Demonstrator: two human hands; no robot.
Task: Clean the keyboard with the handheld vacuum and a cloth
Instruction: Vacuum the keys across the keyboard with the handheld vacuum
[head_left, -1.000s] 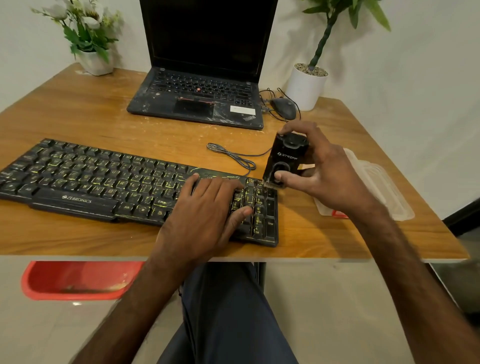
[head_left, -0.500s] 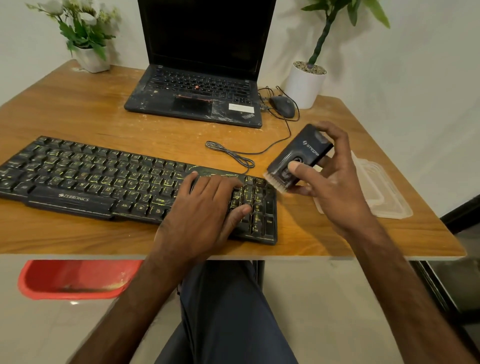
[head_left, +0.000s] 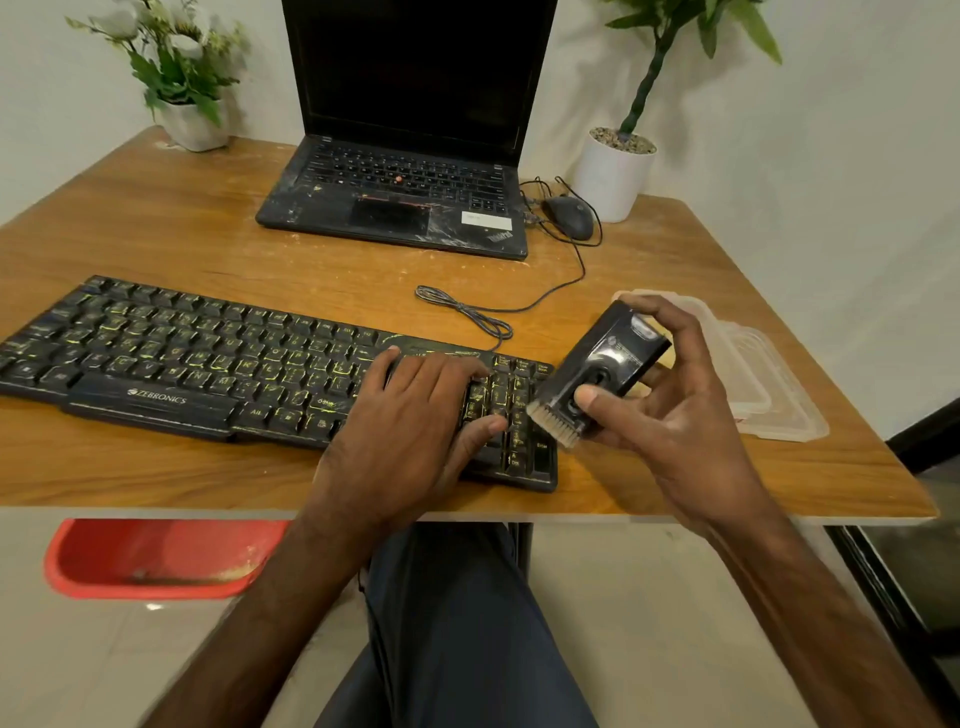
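A black keyboard (head_left: 208, 358) with yellow-marked keys lies across the front of the wooden desk (head_left: 156, 234). My left hand (head_left: 415, 421) rests flat on the keys near its right end, fingers spread. My right hand (head_left: 670, 415) grips a small black handheld vacuum (head_left: 602, 371), tilted, with its pale bristle head low beside the keyboard's right edge, over the number pad corner. My thumb presses on the vacuum's front face. I see no cloth.
A dark laptop (head_left: 405, 202) stands open at the back, with a mouse (head_left: 569, 215) and its cable beside it. White plant pots sit at the back left (head_left: 195, 127) and back right (head_left: 613, 174). A clear plastic container (head_left: 769, 384) lies at the right. A red tub (head_left: 156, 558) is on the floor.
My right hand has tipped the vacuum from upright to slanted and drawn it off the keyboard's corner toward the right. My left hand has stayed on the keys.
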